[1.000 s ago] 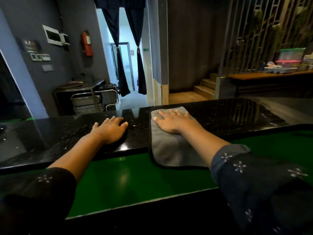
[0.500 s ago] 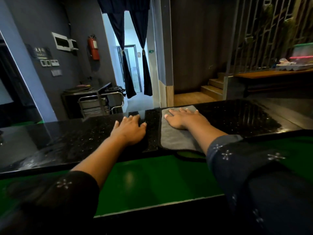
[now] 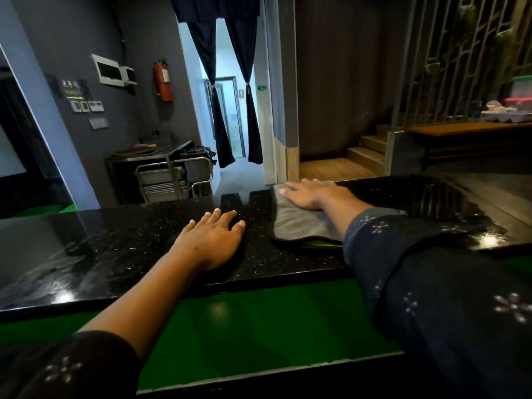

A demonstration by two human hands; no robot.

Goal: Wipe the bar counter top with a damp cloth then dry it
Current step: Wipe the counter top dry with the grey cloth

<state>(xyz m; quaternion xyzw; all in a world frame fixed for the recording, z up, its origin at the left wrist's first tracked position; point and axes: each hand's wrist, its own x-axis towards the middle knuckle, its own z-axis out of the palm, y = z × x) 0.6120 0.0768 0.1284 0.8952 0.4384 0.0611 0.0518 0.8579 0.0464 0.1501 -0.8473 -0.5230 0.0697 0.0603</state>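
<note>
Your right hand [image 3: 309, 195] lies flat, palm down, on the grey cloth [image 3: 299, 218], fingers [image 3: 293, 189] extended and slightly spread, reaching the cloth's far edge at the far side of the black speckled counter top [image 3: 121, 243]. Nothing is pinched; the cloth sits under the palm and fingers, pressed onto the stone. The rest of the cloth trails back from the hand toward you, and its dark-hemmed near edge just overhangs the counter's near edge, above the green ledge [image 3: 244, 326].

Your left hand [image 3: 211, 244] rests palm down on bare counter, just left of the cloth and not touching it, fingers loosely spread, thumb out to the right.

Wet sheen and streaks show on the counter right of the cloth. Left of your left hand, the surface looks glossy with faint smears.

Both sleeves are dark with small pale flower marks.
</note>
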